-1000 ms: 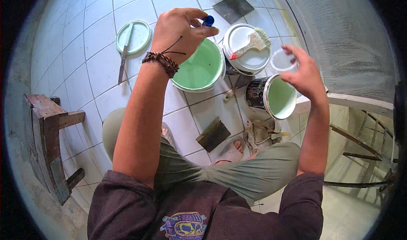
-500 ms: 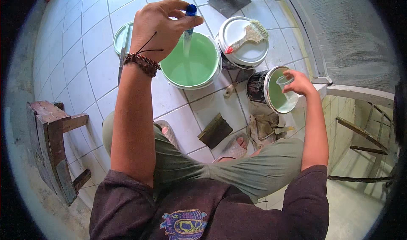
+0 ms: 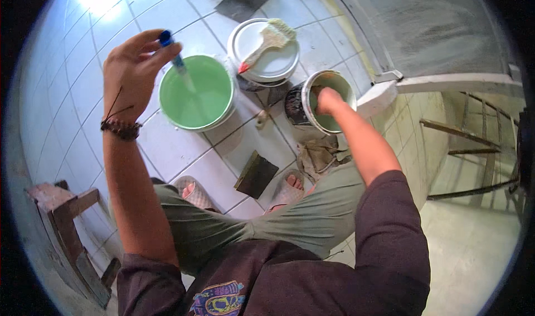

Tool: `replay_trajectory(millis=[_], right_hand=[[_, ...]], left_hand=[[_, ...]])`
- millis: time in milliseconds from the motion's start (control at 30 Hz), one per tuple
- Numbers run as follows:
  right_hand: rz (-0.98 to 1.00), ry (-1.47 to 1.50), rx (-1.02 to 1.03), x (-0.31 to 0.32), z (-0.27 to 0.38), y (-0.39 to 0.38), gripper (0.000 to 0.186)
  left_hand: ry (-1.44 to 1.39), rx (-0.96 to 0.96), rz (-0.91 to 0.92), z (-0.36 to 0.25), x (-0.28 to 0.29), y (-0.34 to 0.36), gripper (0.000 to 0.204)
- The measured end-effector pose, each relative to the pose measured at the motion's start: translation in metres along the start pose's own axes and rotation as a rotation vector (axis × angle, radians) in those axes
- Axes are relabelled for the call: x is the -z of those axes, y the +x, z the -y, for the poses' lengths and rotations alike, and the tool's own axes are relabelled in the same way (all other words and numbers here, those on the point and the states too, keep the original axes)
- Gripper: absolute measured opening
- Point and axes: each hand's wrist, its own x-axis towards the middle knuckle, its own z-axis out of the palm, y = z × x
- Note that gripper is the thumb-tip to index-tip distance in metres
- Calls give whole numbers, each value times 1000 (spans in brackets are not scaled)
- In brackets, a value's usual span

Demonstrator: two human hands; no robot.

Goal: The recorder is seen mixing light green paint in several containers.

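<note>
My left hand [image 3: 131, 65] is raised at the left rim of a bucket of pale green paint [image 3: 196, 93]. Its fingers pinch a slim tube [image 3: 178, 62] with a blue upper part and a whitish, see-through lower end, which slants down over the paint. On the right, my right hand [image 3: 330, 100] reaches into a smaller, dark-sided bucket [image 3: 295, 105] tipped toward me. Its fingertips are hidden inside; the small clear cup they gripped a moment earlier is out of sight there.
A white lidded bucket [image 3: 251, 42] stands between the two, a wide paintbrush [image 3: 270, 42] lying on its lid. Nearer are a dark flat block [image 3: 256, 175] and a crumpled rag [image 3: 317, 158]. A wooden stool [image 3: 64, 215] is at left, a dark sheet [image 3: 243, 2] far off.
My right hand has gone from the small bucket's rim down inside it with the cup. My left hand still holds the tube; the whole view has shifted, moving things leftward.
</note>
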Motion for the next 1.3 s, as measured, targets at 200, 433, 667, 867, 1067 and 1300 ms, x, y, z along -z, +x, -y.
replay_trajectory(millis=[200, 433, 667, 867, 1067, 1300], right_hand=[[58, -63, -8, -16, 12, 8, 75], [69, 200, -80, -14, -3, 1, 65], [-495, 757, 195, 22, -35, -57, 84], [-582, 799, 238, 101, -9, -124, 77], [-744, 691, 457, 178, 56, -156, 72], [-935, 362, 717, 253, 121, -167, 71]], left_hand=[[-29, 23, -15, 0, -1, 2, 38], [-50, 25, -20, -6, -1, 0, 38], [-120, 25, 0, -8, 1, -1, 37], [-118, 50, 46, -14, -5, -1, 31], [-83, 28, 61, -21, -12, -10, 30], [-52, -108, -27, -16, -18, -12, 36]])
